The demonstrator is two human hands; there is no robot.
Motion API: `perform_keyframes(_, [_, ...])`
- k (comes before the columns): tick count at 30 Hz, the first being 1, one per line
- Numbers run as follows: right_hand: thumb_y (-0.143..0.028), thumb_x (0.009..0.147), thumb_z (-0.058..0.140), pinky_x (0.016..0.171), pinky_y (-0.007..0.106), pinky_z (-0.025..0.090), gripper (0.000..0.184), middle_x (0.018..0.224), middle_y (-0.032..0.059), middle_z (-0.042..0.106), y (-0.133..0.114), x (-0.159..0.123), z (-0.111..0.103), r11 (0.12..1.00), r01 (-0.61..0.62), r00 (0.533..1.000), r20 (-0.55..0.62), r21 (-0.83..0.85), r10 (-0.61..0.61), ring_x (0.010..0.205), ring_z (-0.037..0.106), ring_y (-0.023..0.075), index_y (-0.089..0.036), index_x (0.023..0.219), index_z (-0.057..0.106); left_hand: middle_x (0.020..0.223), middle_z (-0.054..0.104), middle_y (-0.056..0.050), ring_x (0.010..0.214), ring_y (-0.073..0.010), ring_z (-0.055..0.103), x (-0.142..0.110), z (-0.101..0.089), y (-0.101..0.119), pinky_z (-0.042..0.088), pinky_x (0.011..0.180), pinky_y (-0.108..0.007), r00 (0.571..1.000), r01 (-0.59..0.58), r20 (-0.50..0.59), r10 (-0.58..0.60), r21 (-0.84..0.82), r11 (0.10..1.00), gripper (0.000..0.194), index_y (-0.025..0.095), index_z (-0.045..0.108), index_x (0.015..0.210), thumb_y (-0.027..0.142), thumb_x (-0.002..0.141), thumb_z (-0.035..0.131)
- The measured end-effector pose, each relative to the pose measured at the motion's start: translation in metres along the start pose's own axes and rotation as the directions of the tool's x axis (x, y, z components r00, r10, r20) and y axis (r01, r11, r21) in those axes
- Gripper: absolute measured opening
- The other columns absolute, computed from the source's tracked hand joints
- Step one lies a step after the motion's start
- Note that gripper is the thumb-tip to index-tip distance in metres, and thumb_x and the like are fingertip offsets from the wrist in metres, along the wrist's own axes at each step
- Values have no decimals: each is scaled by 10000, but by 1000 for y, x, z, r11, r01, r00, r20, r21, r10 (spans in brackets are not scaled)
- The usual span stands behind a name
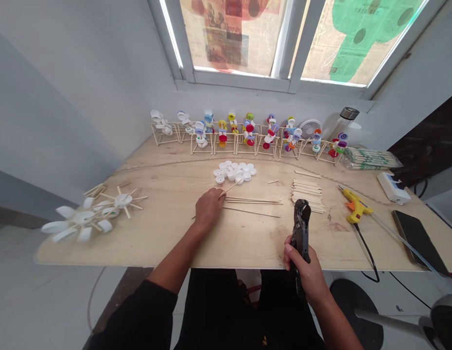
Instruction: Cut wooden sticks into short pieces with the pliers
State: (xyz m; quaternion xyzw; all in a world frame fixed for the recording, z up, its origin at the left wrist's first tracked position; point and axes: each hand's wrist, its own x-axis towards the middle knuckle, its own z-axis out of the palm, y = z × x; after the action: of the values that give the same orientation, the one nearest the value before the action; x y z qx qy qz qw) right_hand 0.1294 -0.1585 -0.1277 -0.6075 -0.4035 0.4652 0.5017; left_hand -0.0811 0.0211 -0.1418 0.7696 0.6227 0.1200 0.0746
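My left hand (209, 209) is closed at the left ends of several long thin wooden sticks (255, 200) on the table. One wooden stick (231, 187) slants up and right from its fingers towards a cluster of white bottle caps (234, 171). In my right hand (302, 265), above the front edge, is a black hand cutter (301, 231), its head pointing away from me; its jaw is too dark to make out. A stack of short cut sticks (306, 195) lies just beyond the cutter.
Small stick frames with coloured cap wheels (249, 131) line the back. White cap wheels (83, 218) lie at left. A yellow glue gun (356, 205), a power strip (393, 188), a phone (419, 240) and bagged sticks (372, 158) sit at right. A fan (310, 129) stands behind.
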Motion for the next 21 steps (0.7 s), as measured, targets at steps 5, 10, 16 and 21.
perform_keyframes(5, [-426,798,531,511,247,357,262,539,-46,469,0,0,0,1000,7,1000,13,1,-7,492,443,121,-170,848,505,907,632,-57,807,-193,577,-3,3,4,380,604,-265,1000,-3,7,3,20,1000,264,211,585,803,301,865,344])
perform_keyframes(10, [-409,795,536,512,247,354,251,535,-44,474,0,-1,-1,1000,11,1000,6,-1,-11,494,439,121,-165,849,515,905,628,-69,801,-204,575,-7,2,5,367,583,-275,1000,18,0,-18,38,999,261,204,575,815,302,866,339])
perform_keyframes(16, [-418,800,527,524,249,355,254,540,-46,466,-2,-1,0,1000,8,1000,1,-23,-8,506,435,122,-169,845,508,912,616,-67,805,-204,573,-10,4,8,357,572,-273,1000,21,6,-21,45,999,241,205,565,826,284,865,340])
perform_keyframes(21, [-402,816,514,522,242,351,236,533,-44,467,-2,-1,1,999,19,1000,9,-42,-19,510,429,118,-167,838,505,922,614,-56,805,-196,571,-10,4,9,356,576,-266,1000,19,10,-20,38,999,244,209,567,837,292,868,339])
